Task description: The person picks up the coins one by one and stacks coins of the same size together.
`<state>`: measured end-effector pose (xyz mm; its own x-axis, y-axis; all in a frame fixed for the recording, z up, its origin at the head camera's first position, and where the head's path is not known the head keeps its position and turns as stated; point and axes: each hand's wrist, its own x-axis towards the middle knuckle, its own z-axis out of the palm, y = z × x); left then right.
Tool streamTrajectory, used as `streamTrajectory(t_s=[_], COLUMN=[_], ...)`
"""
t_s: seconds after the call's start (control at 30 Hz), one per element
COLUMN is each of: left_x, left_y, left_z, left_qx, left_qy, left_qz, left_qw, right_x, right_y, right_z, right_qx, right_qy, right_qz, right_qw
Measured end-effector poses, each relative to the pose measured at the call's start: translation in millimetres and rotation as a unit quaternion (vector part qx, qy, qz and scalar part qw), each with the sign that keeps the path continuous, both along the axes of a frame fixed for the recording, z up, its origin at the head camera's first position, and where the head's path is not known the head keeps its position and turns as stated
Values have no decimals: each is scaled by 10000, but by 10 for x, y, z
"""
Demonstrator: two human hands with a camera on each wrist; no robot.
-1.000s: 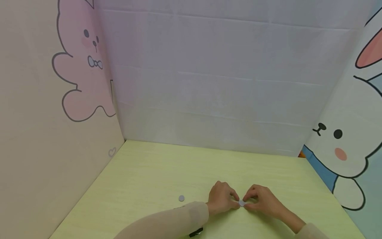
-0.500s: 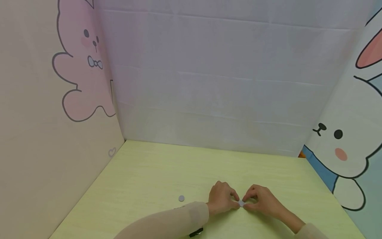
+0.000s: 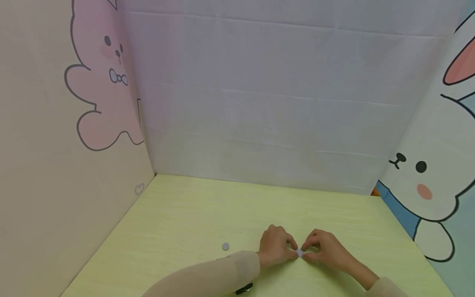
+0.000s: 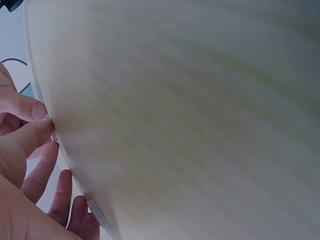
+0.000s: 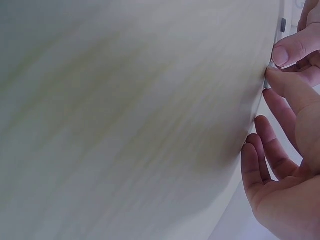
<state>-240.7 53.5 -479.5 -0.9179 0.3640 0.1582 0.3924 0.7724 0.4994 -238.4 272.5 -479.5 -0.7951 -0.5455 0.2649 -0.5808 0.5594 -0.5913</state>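
Note:
In the head view a small flat light-grey disc (image 3: 300,253) lies at the tabletop, right of the middle. My left hand (image 3: 275,245) pinches its left side between thumb and forefinger. From the other side, the thumb and forefinger of my right hand (image 3: 328,249) pinch its right edge. Both wrist views show the thumbs and fingertips meeting at the disc low over the table, covering most of it. Further left lies a second grey disc (image 3: 225,246). Seen edge-on in the left wrist view, that grey piece (image 4: 97,213) looks layered, close by the left hand's outer fingers.
The pale yellow-green table (image 3: 193,206) is bounded by a white cloth at the back (image 3: 259,103). Side panels carry a pink cartoon animal (image 3: 107,95) and a white rabbit (image 3: 441,173). A small black object (image 3: 243,288) shows beneath the left sleeve (image 3: 208,276).
The pinched disc shifts very slightly between the fingertips. Both hands otherwise keep their place, and the second disc stays where it was.

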Motion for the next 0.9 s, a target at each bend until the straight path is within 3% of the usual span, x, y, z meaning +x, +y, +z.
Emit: streamTrajectory(t_s=[0.3, 0.67, 0.9], left_x=[-28, 43, 6], left_y=[5, -33, -7], left_z=[-61, 103, 23], left_qx=[-81, -3, -41], left_qy=[219, 53, 121], left_qz=[-61, -176, -124], left_qw=[9997, 9998, 9998], right_x=[5, -4, -4], right_y=[-1, 1, 4], right_z=[-11, -14, -20], right_qx=[-46, -62, -54], right_qy=[107, -4, -3], right_qz=[-2, -14, -60], right_qw=[9999, 10000, 10000])
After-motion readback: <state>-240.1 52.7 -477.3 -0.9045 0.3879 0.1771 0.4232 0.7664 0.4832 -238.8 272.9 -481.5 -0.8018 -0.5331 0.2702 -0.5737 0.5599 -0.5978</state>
